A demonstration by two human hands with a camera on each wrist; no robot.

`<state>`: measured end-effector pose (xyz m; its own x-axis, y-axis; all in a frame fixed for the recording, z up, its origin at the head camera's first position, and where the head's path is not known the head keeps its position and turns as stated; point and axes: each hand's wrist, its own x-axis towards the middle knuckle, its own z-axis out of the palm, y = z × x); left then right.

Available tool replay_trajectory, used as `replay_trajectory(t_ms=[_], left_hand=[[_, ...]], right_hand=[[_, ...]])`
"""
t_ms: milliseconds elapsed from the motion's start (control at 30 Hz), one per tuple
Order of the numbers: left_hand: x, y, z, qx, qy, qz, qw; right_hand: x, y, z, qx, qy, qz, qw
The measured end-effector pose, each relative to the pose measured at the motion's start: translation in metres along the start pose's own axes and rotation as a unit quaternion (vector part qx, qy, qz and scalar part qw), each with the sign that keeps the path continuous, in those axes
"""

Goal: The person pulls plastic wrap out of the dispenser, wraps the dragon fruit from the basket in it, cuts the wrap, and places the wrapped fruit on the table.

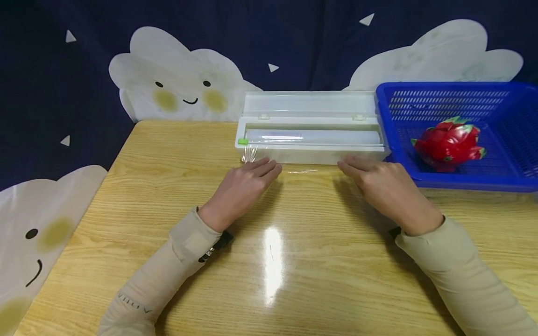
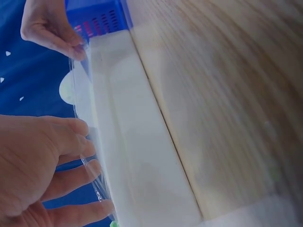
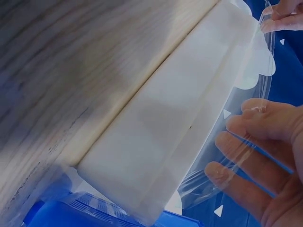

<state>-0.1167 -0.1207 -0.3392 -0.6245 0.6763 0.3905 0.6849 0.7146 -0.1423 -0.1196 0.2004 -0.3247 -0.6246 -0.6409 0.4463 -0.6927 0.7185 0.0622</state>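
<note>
An open white cling film dispenser box lies at the back of the table, its lid tipped back and a roll of film inside. A short stretch of clear cling film comes out over its front edge. My left hand pinches the film's free edge near the box's left end, where the film bunches into creases. Toward the right end, my right hand pinches the same edge between thumb and forefinger, its other fingers spread behind the film in the right wrist view. A green slider sits at the box's left end.
Right of the box, and close against it, stands a blue plastic basket with a red dragon fruit in it. Behind the wooden table hangs a dark blue cloth printed with white clouds.
</note>
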Motion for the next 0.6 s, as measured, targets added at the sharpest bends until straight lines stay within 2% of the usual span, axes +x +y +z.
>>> replay_trajectory(t_ms=[600], left_hand=[[-0.0069,0.0011,0.0005,0.000,0.005,0.006,1.0000]], right_hand=[[-0.0054,-0.0031,0.0007,-0.002,-0.005,-0.005,1.000]])
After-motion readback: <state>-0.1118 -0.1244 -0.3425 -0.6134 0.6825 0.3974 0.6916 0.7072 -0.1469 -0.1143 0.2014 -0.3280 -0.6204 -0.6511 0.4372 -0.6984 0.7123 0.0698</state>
